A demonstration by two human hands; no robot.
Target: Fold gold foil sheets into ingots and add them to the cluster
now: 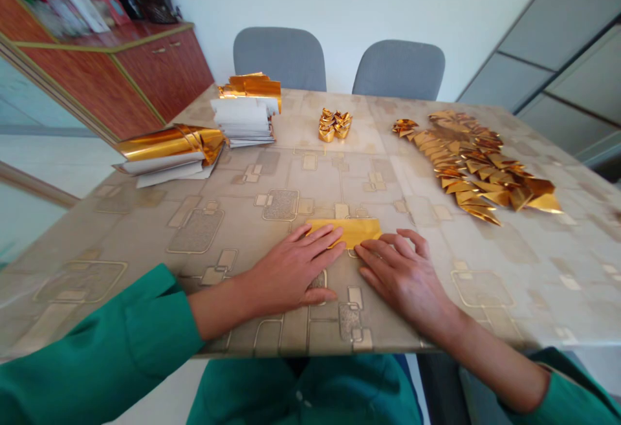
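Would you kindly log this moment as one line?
left hand: fingers on gold paper strip | right hand: at strip's near edge | folded gold pieces: right side of table

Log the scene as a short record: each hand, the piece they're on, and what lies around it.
Left hand: palm down, fingers over the left part of a flat yellow-gold paper strip
Right hand: fingertips at the strip's lower right edge
Strip: lengthwise across the beige patterned tabletop
Far left: stack of white-and-gold sheets; nearer, a gold-and-white paper bundle
Far centre: small cluster of shiny gold folded pieces
Right: large spread of gold folded pieces
Behind table: two grey chair backs
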